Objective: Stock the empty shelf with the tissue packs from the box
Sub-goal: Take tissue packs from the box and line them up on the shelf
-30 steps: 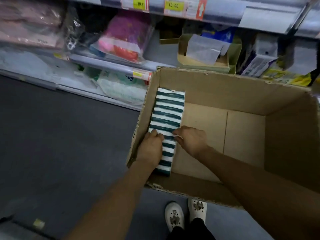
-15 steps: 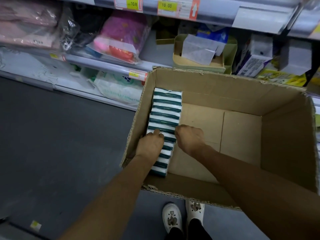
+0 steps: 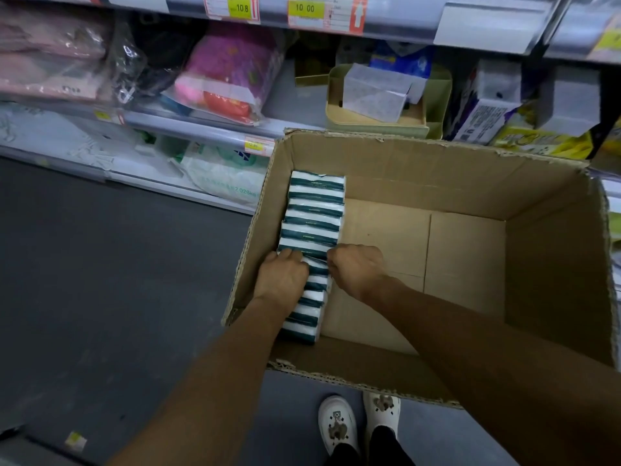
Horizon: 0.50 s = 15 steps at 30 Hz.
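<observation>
An open cardboard box (image 3: 554, 250) stands on the dark floor before the shelves. Along its left wall lies a row of several white and dark-green tissue packs (image 3: 314, 213). Both my hands reach into the box near the row's middle. My left hand (image 3: 282, 277) sits on the left side of the packs, fingers curled down over them. My right hand (image 3: 356, 270) is at the row's right edge, its fingers curled into the packs. The fingertips of both hands are hidden among the packs. The rest of the box floor is bare cardboard.
Store shelves (image 3: 208, 129) run behind the box, holding bagged goods, a pink package (image 3: 228, 72), a beige tray with a paper packet (image 3: 379, 99) and boxed goods at right. Price tags (image 3: 305, 8) hang above. My white shoes (image 3: 359, 425) stand below the box.
My hands have shifted slightly further along the row of packs, and my view has drifted a little closer. The packs stay in the box.
</observation>
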Motion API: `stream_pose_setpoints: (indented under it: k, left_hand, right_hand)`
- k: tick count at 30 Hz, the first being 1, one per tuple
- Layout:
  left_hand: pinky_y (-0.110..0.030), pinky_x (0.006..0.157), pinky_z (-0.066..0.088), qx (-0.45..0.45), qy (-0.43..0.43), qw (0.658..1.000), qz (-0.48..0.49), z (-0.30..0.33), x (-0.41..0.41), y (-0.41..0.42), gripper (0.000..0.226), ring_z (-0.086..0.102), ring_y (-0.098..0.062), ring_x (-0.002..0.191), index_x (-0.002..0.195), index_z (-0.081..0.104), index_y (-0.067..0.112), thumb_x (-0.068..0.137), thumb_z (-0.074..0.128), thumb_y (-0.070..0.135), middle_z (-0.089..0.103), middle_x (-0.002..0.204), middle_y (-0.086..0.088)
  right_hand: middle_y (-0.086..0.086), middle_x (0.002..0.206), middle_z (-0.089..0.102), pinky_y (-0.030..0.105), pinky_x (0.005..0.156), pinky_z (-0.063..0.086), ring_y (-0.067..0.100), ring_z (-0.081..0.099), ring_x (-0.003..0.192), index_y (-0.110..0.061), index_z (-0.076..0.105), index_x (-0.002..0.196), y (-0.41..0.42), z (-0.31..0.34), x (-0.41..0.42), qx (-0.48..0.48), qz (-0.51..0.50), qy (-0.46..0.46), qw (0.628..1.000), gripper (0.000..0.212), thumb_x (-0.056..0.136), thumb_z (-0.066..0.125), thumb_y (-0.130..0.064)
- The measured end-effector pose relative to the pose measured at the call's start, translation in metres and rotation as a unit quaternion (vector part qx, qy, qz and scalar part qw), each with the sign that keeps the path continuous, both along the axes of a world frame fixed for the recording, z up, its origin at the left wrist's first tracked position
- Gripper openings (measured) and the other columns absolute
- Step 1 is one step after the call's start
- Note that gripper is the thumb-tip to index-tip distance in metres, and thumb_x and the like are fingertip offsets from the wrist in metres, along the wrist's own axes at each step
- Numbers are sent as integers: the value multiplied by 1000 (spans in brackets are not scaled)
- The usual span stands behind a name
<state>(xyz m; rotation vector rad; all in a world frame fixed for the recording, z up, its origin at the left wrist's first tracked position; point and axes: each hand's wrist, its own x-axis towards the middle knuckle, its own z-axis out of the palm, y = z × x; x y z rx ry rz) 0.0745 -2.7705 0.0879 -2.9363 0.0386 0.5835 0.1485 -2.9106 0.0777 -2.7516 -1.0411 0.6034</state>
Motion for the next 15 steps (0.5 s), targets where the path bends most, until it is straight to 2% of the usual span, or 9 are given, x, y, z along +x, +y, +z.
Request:
stream_pose_setpoints:
  k: [5, 9, 10, 13, 15]
  left_hand:
    - [-32, 103, 29, -9, 0, 999, -31, 16, -3, -4, 31, 45, -21, 121, 123, 60, 16, 93, 53, 24, 54, 129, -1]
    - [-30, 118, 11, -43, -7, 997, -59, 44, -8, -10, 33, 51, -19, 120, 124, 57, 14, 92, 50, 22, 57, 127, -3]
    - [-29, 119, 8, -58, -8, 997, -59, 52, -8, -12, 32, 52, -18, 119, 122, 57, 15, 91, 50, 22, 59, 124, -3]
    - [-26, 118, 10, -129, -31, 990, -39, 83, -8, -21, 21, 57, -18, 110, 111, 54, 17, 91, 51, 23, 65, 114, -3]
    - [-25, 114, 18, -173, -50, 984, -18, 105, -10, -27, 21, 58, -18, 106, 111, 49, 20, 91, 51, 26, 66, 111, -1]
  right_hand:
    - [0, 105, 61, 28, 67, 42, 19, 59, 91, -15, 61, 99, -14, 19, 8, 47, 15, 12, 999, 12, 95, 51, -20]
    - [-3, 102, 54, 30, 69, 46, 15, 53, 91, -18, 56, 88, -41, 47, 14, 87, 1, 35, 996, 5, 89, 58, -22]
    - [-3, 100, 53, 30, 69, 46, 15, 52, 89, -20, 53, 83, -47, 57, 16, 94, -11, 49, 994, 8, 88, 59, -22]
    - [-2, 89, 57, 32, 70, 47, 18, 54, 81, -21, 47, 71, -65, 88, 23, 126, -69, 118, 983, 21, 79, 66, -19]
    - [-1, 79, 62, 36, 70, 50, 22, 61, 78, -22, 42, 62, -79, 110, 25, 169, -128, 156, 965, 30, 73, 69, -14]
